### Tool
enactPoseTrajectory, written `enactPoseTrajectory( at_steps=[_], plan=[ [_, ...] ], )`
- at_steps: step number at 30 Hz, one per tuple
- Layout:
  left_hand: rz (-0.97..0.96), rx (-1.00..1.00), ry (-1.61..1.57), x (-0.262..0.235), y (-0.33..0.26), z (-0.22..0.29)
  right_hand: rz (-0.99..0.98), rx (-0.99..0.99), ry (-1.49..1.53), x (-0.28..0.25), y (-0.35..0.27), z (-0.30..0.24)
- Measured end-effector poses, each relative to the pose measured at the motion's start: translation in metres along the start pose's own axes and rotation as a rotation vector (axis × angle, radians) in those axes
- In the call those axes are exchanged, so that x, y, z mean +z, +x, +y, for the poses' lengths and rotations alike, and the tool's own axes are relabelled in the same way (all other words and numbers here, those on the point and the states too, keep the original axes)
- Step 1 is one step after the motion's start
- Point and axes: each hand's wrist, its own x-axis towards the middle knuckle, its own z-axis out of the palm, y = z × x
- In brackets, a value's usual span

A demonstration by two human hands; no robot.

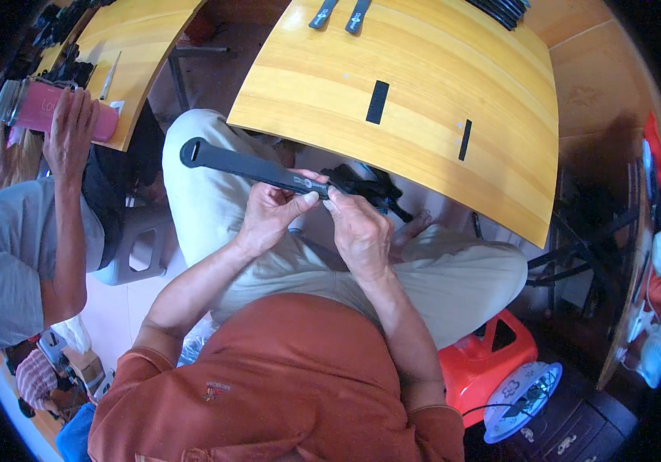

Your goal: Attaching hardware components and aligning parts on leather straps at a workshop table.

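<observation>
My left hand (pixel 272 209) and my right hand (pixel 357 227) meet above my lap, just below the front edge of a yellow wooden table (pixel 423 85). Both grip a long black strap (pixel 249 165) that sticks out to the left and ends in a rounded tip with a slot. The left thumb and fingers pinch the strap near a small metal piece; the right hand's fingertips press on the same spot. A bundle of more black straps (pixel 365 185) lies on my lap behind the right hand.
On the table lie two short black strips (pixel 377 102), (pixel 464 140) and two strap pieces (pixel 338 14) at the far edge. At left a person's hand (pixel 68 131) rests on a pink bottle (pixel 53 108) on a second table. A red stool (pixel 492 362) and a small fan (pixel 523 396) sit at lower right.
</observation>
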Motion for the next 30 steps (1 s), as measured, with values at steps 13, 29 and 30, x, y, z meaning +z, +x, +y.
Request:
enactPoseTrajectory(
  at_steps=[13, 29, 30],
  plan=[
    [0.128, 0.091, 0.102, 0.007, -0.002, -0.009, -0.069, 0.172, 0.137, 0.000, -0.002, -0.008],
    [0.164, 0.123, 0.337, 0.009, -0.008, -0.008, -0.040, 0.285, 0.095, 0.006, -0.005, -0.009],
    [0.126, 0.116, 0.309, 0.009, -0.006, -0.006, -0.041, 0.225, 0.115, 0.006, -0.007, -0.005]
  ],
)
